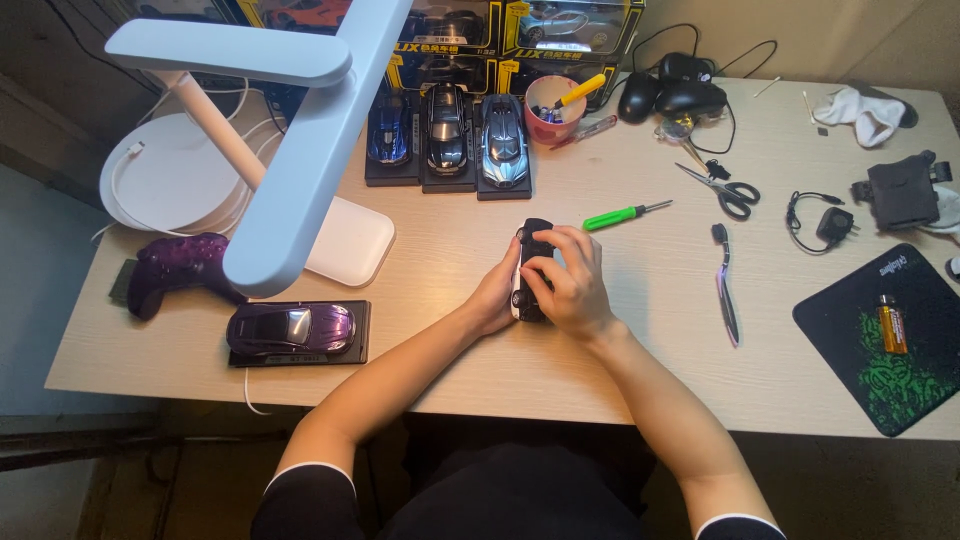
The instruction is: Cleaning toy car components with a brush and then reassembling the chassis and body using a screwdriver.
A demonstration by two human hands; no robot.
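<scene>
Both hands together near the middle of the table (pixel 640 370), closed around a small black toy car (pixel 531 240) that rests on the wood. Left hand (pixel 497 296) cupping the car's left side, fingers mostly hidden beneath and behind it. Right hand (pixel 570 283) curled over the top and right side, fingertips pressing on the dark body. Only the car's far end visible past the fingers.

Just beyond the right hand, a green-handled screwdriver (pixel 622 213), lying apart from the car. Farther right, scissors (pixel 722 190) and a thin purple tool (pixel 725 290). At the right edge, a black and green mouse pad (pixel 900 380) with a small amber lighter (pixel 892 323) on it.

At the back, three model cars on black bases (pixel 447 140) in a row, beside a pink cup (pixel 553 110) holding tools. On the left, a white desk lamp (pixel 300 150), a purple game controller (pixel 180 268), and a purple model car (pixel 292 328) on its stand.
</scene>
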